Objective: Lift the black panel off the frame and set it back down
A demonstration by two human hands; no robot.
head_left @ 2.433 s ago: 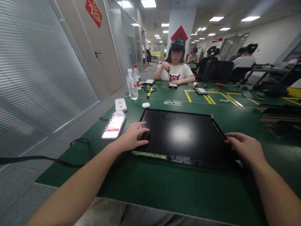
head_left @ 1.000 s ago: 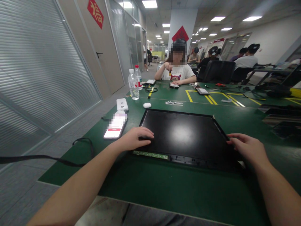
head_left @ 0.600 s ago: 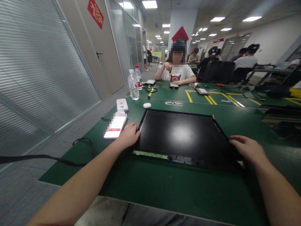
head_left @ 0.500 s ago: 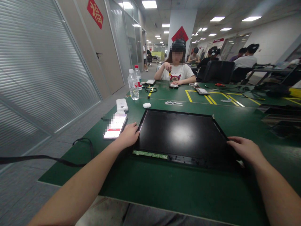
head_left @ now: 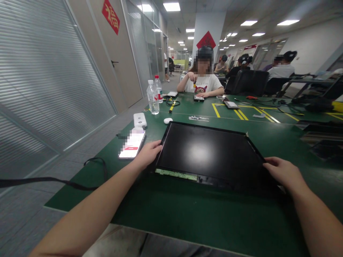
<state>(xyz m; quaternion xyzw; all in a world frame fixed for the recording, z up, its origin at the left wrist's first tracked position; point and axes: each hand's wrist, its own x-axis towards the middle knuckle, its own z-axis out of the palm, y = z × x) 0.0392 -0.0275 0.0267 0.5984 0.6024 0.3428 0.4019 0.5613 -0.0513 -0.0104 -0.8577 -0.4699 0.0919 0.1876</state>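
A large black display panel [head_left: 206, 153] lies on the green table [head_left: 187, 214], with a green circuit strip [head_left: 177, 174] along its near edge. My left hand [head_left: 148, 154] grips the panel's left edge, fingers curled round it. At the right edge, my right hand [head_left: 282, 174] holds the panel near its front corner. The panel's near side looks slightly lifted off the table.
A phone [head_left: 132, 144] with a lit screen lies left of the panel, beside a white power bank [head_left: 140, 120] and a white earbud case [head_left: 168, 120]. Two water bottles [head_left: 153, 97] stand further back. A person sits across the table working with a screwdriver. A black cable [head_left: 88, 167] hangs at the left edge.
My left hand slid off the panel's surface to its left edge and took hold. My right hand closed on the right edge. The panel's near side rose a little.
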